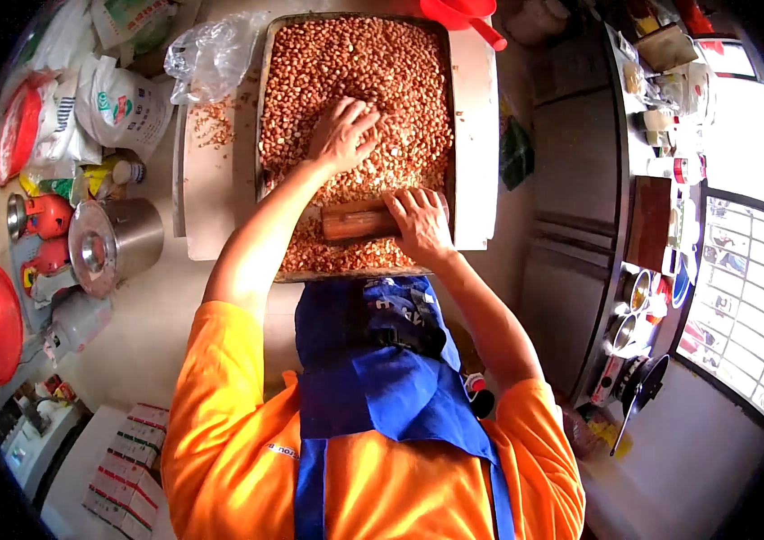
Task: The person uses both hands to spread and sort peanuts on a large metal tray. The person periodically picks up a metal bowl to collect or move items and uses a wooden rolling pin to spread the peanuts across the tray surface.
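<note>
Wood block (357, 220) under a curled right grip (420, 219); left grip (344, 135) half-open, visibly holding nothing! Crushed bits (346, 256) around the right, uncrushed nuts (355, 54) beyond the left.

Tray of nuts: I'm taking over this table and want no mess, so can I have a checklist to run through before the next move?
1) Right hand on the wooden piece: ok, it lies over the right end.
2) Left hand clear of the wooden piece: ok, it is on the nuts farther up.
3) Wooden piece within the tray: ok, it lies near the lower end.
4) Nut bits all inside the tray: not ok, some bits lie on the table to its left.
5) Plastic bag clear of the rim: cannot tell, it lies close by the upper left.
</note>
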A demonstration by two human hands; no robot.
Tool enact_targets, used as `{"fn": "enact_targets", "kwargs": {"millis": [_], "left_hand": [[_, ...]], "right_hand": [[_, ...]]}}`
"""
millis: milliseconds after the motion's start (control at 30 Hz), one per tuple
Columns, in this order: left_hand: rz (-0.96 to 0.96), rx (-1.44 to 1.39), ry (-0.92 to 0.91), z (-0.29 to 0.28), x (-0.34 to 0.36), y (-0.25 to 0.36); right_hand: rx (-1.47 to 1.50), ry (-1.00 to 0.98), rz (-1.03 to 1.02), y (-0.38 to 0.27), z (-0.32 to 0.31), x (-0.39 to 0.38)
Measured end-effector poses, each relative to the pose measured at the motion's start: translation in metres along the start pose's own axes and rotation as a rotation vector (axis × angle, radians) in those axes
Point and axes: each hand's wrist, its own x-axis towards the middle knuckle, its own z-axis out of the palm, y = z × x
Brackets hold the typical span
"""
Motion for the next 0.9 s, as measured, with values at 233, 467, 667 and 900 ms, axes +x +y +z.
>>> {"fn": "enact_targets", "kwargs": {"millis": [233, 467, 667, 900], "left_hand": [[0.192, 0.078, -0.227, -0.033, -0.036, 0.028], [-0.171, -0.324, -0.036, -0.066, -0.123, 0.042], [-0.192, -0.057, 0.028, -0.068, -0.184, 0.08], [-0.304, 0.007, 0.329, -0.059, -0.031, -0.014]], "right_hand": [[0.052, 0.072, -0.011, 0.0, 0.013, -0.016], [0.003, 0.206, -0.088, -0.022, 0.015, 0.006], [0.027, 0.137, 0.091, -0.021, 0.019, 0.001], [-0.011, 0.299, 0.245, 0.023, 0.01, 0.156]]}}
